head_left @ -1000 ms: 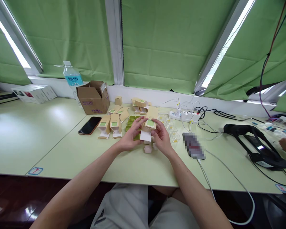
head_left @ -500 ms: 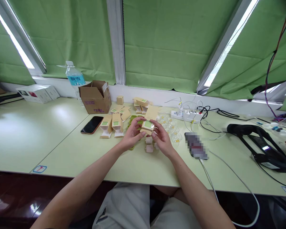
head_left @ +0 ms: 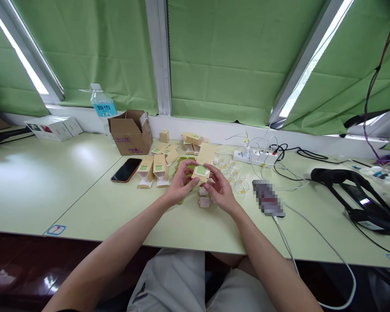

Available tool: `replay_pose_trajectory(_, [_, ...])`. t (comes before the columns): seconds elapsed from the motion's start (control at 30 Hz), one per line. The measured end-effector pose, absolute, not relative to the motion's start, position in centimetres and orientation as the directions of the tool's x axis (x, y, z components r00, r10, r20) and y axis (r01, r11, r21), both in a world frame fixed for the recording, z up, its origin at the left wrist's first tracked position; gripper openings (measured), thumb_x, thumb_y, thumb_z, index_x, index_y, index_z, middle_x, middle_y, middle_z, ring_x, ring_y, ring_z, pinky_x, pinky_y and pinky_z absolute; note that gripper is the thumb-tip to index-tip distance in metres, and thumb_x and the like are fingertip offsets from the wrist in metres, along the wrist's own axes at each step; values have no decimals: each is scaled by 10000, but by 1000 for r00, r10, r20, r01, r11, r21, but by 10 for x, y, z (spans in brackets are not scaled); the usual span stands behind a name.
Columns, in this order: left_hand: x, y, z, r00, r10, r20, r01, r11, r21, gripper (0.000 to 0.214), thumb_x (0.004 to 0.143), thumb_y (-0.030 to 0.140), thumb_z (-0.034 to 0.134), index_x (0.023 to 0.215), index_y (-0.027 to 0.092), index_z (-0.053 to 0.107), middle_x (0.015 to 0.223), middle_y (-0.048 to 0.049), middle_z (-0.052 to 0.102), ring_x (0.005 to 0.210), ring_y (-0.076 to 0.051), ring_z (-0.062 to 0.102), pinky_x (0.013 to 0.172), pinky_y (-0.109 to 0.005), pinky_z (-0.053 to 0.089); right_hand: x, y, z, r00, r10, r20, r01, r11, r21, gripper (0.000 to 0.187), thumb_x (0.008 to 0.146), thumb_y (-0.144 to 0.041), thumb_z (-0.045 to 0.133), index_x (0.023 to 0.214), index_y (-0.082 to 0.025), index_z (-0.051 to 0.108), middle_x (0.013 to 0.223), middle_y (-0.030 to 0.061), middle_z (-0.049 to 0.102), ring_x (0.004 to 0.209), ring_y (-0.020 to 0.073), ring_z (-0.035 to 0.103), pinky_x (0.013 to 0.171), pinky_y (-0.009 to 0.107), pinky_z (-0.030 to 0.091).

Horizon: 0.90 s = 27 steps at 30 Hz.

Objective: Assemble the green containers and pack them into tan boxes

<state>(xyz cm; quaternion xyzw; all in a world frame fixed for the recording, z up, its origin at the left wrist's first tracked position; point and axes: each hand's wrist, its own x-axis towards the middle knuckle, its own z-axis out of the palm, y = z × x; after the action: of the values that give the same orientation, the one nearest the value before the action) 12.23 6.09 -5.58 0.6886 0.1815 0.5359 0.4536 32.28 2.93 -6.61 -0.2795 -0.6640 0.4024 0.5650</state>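
Note:
Between both hands, above the table, I hold a small tan cardboard box (head_left: 201,170) with a green-and-white window on its face. My left hand (head_left: 182,182) grips its left side, fingers along the back edge and thumb at the front. On the right side, my right hand (head_left: 221,187) has its fingers on the far edge and its thumb near the front flap. Below the box lie pale pinkish cubes (head_left: 204,202), partly hidden. Green holders (head_left: 181,159) show behind my left hand. Clear plastic cups (head_left: 235,175) with yellow marks stand right of my right hand.
Several open tan boxes (head_left: 160,169) lie to the left, beside a black phone (head_left: 126,170). A brown carton (head_left: 131,132) and a water bottle (head_left: 103,106) stand behind. To the right are a power strip (head_left: 255,157), a charging phone (head_left: 268,198) and a black headset (head_left: 357,199).
The front flap of the small box, which stuck out toward me, is now folded in or hidden. My right thumb has shifted slightly inward; both hands stay in place.

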Motion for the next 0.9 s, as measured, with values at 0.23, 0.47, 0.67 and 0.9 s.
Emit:
replay_pose_trajectory(0.23, [127, 64, -62, 291, 725, 624, -173, -602, 780, 455, 989, 495, 790, 1335, 294, 573, 1512, -119, 461, 1038, -173, 691, 840, -322, 625, 320, 29, -65, -168, 823, 542, -64, 539, -840, 568, 994, -466, 806, 1527, -392, 623, 1521, 87, 635, 1279, 272, 665, 1007, 448, 659])
replay_pose_trajectory(0.47, [132, 68, -70, 194, 707, 681, -83, -680, 729, 352, 1000, 431, 787, 1279, 294, 620, 1435, -87, 460, 899, -118, 686, 802, -324, 638, 318, 35, -73, -135, 809, 572, -60, 570, -820, 455, 1047, -476, 733, 1490, -393, 675, 1516, 85, 647, 1214, 251, 678, 963, 436, 689])
replay_pose_trajectory(0.67, [131, 68, -71, 186, 715, 674, -89, -671, 737, 365, 998, 428, 788, 1288, 283, 621, 1471, -101, 471, 952, -134, 696, 819, -313, 650, 319, 33, -71, -136, 819, 557, 2, 563, -827, 509, 1044, -474, 732, 1539, -389, 654, 1463, 96, 669, 1177, 245, 679, 952, 422, 696])
replay_pose_trajectory(0.9, [132, 68, -71, 224, 695, 683, -140, -671, 729, 457, 949, 386, 849, 1305, 290, 578, 1506, -101, 427, 1051, -161, 709, 840, -313, 667, 319, 31, -68, -131, 808, 575, 30, 583, -812, 503, 1050, -513, 703, 1528, -356, 685, 1509, 114, 656, 1253, 269, 702, 943, 399, 709])
